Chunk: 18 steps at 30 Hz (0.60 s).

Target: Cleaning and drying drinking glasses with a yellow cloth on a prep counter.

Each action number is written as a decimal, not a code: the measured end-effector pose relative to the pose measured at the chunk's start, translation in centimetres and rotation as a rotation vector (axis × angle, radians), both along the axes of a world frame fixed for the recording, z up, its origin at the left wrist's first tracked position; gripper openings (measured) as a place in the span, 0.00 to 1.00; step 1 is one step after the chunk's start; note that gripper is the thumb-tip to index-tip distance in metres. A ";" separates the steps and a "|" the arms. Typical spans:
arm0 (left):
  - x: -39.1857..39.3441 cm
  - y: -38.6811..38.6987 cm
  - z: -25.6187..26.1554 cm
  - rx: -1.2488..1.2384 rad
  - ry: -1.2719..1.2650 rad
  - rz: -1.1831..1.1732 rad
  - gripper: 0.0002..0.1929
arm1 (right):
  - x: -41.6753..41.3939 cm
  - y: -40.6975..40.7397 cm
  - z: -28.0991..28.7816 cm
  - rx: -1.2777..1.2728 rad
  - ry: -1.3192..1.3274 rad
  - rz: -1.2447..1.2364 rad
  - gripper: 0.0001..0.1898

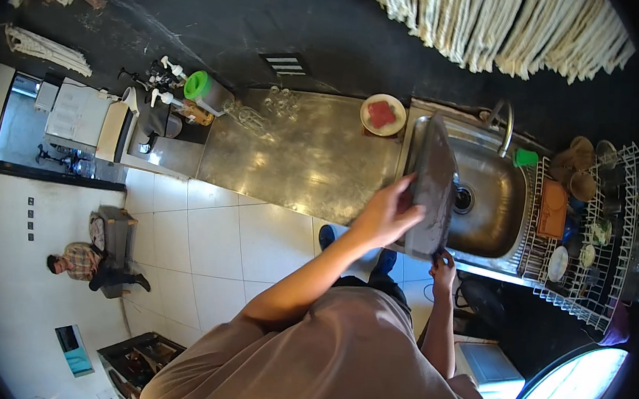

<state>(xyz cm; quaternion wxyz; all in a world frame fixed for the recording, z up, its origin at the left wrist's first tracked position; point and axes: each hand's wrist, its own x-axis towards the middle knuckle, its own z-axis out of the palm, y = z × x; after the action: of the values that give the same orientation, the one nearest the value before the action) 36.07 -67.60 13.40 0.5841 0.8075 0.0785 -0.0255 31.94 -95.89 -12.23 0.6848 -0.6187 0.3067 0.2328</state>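
A dark rectangular tray (437, 192) stands tilted on its edge over the left side of the steel sink (491, 226). My right hand (443, 270) grips its near lower corner. My left hand (389, 214) is at the tray's left side, thumb and fingers spread, the thumb overlapping the rim; whether it grips or only touches cannot be made out. The tray hides part of the basin, while the drain (463, 199) shows to its right. Behind the sink rises a curved faucet (508, 130).
On the steel counter (301, 152) are a plate with a red cloth (383, 115) and several clear glasses (247, 116). Right of the sink, a white wire dish rack (584, 240) holds dishes. A green container (525, 157) sits at the sink's back corner. A person (83, 264) sits far left.
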 end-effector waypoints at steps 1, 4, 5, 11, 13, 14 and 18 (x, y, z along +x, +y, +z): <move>-1.1 2.5 -0.5 -0.046 0.022 0.021 0.31 | -0.1 0.1 0.1 -0.012 0.029 -0.036 0.18; -4.1 11.1 -2.2 0.018 0.141 -0.021 0.23 | -0.7 2.5 1.9 -0.052 -0.042 0.009 0.17; -4.9 14.0 -3.2 0.120 0.131 -0.052 0.21 | -1.0 3.9 2.3 -0.057 -0.053 -0.008 0.17; -11.9 29.6 -13.2 0.004 0.081 -0.049 0.24 | -5.7 15.0 -2.0 -0.052 -0.354 -0.079 0.18; -13.0 33.8 -12.8 0.151 0.154 -0.044 0.18 | -7.7 19.5 -3.5 -0.144 -0.271 -0.100 0.21; -14.0 37.1 -15.3 0.177 0.167 -0.015 0.13 | -8.5 22.0 -3.1 -0.110 -0.294 -0.111 0.20; -13.3 42.6 -17.4 0.204 0.123 -0.126 0.10 | -9.4 28.9 -3.5 -0.229 -0.236 -0.167 0.18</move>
<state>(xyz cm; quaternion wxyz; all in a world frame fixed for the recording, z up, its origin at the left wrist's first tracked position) 22.76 -24.97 -4.02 0.4905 0.8628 0.0655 -0.1036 22.58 -67.04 -15.73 0.6578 -0.6882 0.2991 0.0646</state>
